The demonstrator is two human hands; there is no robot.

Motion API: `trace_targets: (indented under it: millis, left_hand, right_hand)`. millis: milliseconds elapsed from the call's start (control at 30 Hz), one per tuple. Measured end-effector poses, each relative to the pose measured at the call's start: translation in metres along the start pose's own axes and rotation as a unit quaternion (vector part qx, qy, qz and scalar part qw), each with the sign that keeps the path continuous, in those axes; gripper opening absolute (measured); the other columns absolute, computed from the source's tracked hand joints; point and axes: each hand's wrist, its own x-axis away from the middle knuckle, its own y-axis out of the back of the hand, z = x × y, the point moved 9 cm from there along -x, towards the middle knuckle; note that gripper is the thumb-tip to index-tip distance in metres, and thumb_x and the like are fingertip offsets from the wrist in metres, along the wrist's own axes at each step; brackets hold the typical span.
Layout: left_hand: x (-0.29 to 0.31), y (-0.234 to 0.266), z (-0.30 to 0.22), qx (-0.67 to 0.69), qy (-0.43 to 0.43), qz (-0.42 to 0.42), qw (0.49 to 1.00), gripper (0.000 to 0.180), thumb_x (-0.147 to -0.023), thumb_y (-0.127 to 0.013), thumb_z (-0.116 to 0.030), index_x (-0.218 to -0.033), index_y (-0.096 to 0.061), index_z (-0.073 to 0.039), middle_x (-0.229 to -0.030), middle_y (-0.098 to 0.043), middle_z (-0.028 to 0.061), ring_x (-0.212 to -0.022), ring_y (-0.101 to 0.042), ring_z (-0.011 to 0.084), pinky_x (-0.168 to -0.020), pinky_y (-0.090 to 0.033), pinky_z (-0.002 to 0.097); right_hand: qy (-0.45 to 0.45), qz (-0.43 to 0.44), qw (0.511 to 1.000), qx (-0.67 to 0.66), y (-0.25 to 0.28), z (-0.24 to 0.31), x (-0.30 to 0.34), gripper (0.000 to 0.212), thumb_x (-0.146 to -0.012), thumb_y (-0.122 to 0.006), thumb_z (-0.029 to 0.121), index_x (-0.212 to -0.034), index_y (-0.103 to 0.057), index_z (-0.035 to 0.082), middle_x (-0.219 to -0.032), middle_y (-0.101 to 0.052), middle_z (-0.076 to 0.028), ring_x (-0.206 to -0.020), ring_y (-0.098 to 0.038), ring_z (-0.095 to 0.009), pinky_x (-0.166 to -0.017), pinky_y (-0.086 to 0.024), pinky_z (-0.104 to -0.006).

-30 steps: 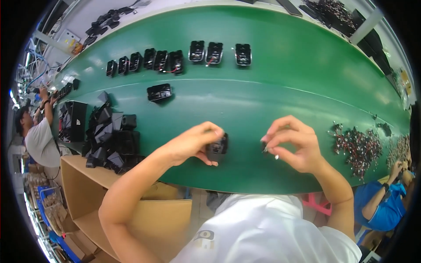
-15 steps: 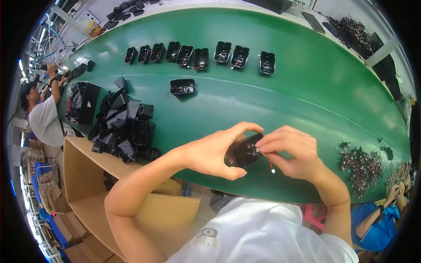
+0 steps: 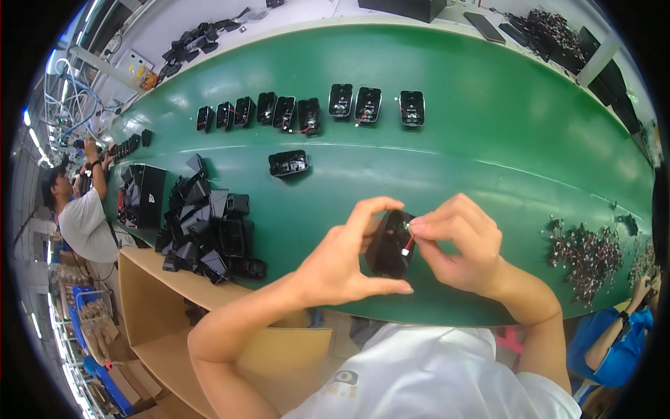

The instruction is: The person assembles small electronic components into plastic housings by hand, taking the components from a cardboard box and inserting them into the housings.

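By the table's point(image 3: 488, 167) near edge, the left hand point(image 3: 338, 260) cups a black case point(image 3: 386, 255), fingers spread, the right hand point(image 3: 462, 244) pinches a red wire point(image 3: 409, 242), apparently unfinished, the far row of cases point(image 3: 285, 112) looking partly wired, the left-side heap point(image 3: 207, 229) untouched

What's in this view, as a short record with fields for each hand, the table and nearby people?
Left hand: around a black housing
Right hand: pinching a small part at the housing's upper right
Wire: red wire with white connector, over the housing
Table: green table
Far row: nine black units
Left pile: black parts
Right pile: wired parts
People: one far left, one far right
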Motion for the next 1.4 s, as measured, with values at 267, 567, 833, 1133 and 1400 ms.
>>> trace_targets:
  millis: [267, 567, 833, 1133, 1400]
  left_hand:
    - [0.000, 0.004, -0.013, -0.058, -0.077, -0.054, 0.994, 0.094, -0.074, -0.091, -0.016, -0.144, -0.029, -0.005, -0.112, -0.067, 0.0174, -0.096, -0.070, 0.0231, -0.083, -0.057, 0.0347]
    - [-0.001, -0.001, -0.010, -0.067, -0.070, -0.038, 0.995, 0.095, -0.074, -0.091, -0.016, -0.145, -0.030, -0.004, -0.112, -0.065, 0.0171, -0.092, -0.070, 0.0238, -0.077, -0.057, 0.0351]
    - [-0.005, -0.005, -0.008, -0.100, -0.098, -0.035, 0.990, 0.095, -0.074, -0.092, -0.018, -0.146, -0.031, -0.004, -0.109, -0.065, 0.0167, -0.088, -0.070, 0.0255, -0.076, -0.056, 0.0356]
    - [-0.008, -0.006, -0.008, -0.048, -0.062, -0.009, 0.997, 0.091, -0.076, -0.089, -0.015, -0.146, -0.031, -0.005, -0.110, -0.064, 0.0137, -0.096, -0.068, 0.0220, -0.081, -0.055, 0.0345]
    - [-0.009, -0.005, -0.004, 0.159, 0.021, 0.078, 0.984, 0.086, -0.086, -0.064, 0.000, -0.159, -0.019, 0.000, -0.127, -0.054, 0.0102, -0.123, -0.053, 0.0193, -0.106, -0.044, 0.0343]
  right_hand:
    - [0.046, -0.005, 0.999, 0.005, -0.010, 0.007, 0.007, 0.035, -0.062, -0.081, -0.012, -0.089, -0.066, 0.005, -0.086, -0.070, -0.009, -0.067, -0.063, -0.022, -0.055, -0.050, -0.0305]
    - [0.080, -0.005, 0.997, 0.001, -0.008, 0.007, 0.008, 0.034, -0.064, -0.080, -0.012, -0.089, -0.066, 0.005, -0.087, -0.069, -0.009, -0.067, -0.062, -0.023, -0.056, -0.051, -0.0311]
    - [0.081, 0.000, 0.997, -0.014, -0.010, 0.004, 0.011, 0.030, -0.066, -0.080, -0.012, -0.086, -0.065, 0.003, -0.088, -0.069, -0.010, -0.068, -0.063, -0.023, -0.056, -0.051, -0.0318]
    - [0.024, -0.005, 0.997, -0.066, -0.009, -0.016, 0.014, 0.030, -0.070, -0.079, -0.011, -0.091, -0.065, 0.005, -0.092, -0.070, -0.010, -0.079, -0.064, -0.024, -0.070, -0.053, -0.0331]
    - [-0.115, 0.072, 0.976, -0.169, 0.015, -0.034, 0.000, 0.038, -0.071, -0.081, 0.007, -0.107, -0.069, 0.006, -0.128, -0.056, -0.015, -0.107, -0.059, -0.027, -0.085, -0.052, -0.0378]
